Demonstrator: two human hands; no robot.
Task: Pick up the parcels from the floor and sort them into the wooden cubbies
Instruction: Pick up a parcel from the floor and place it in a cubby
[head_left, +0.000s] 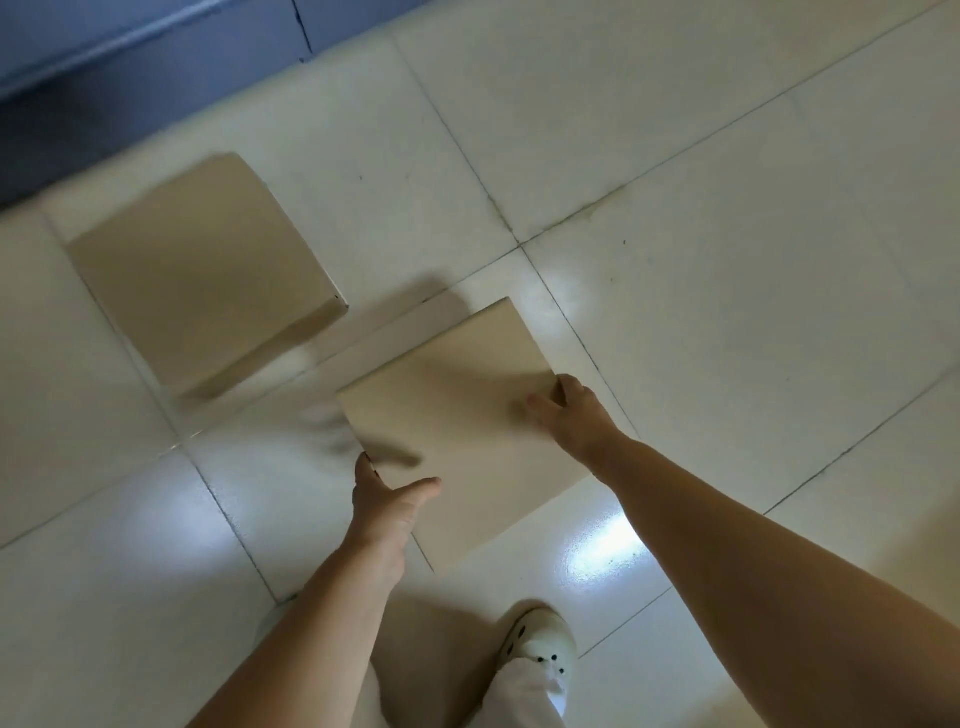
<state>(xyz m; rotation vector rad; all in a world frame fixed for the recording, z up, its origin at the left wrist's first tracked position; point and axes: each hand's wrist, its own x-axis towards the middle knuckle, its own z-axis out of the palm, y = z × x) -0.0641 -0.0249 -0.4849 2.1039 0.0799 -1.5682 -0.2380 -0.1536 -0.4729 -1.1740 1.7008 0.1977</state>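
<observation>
A flat tan cardboard parcel (457, 415) is in the middle of the view, just above the white tiled floor. My left hand (384, 499) grips its near left edge, thumb on top. My right hand (571, 415) grips its right edge, fingers curled over the top face. A second, larger tan parcel (202, 270) lies on the floor to the upper left, apart from both hands. No wooden cubbies are in view.
Glossy white floor tiles (727, 260) with dark grout lines fill the view. A blue-grey wall base or step (130, 57) runs along the top left. My foot in a white perforated shoe (540, 644) stands below the held parcel.
</observation>
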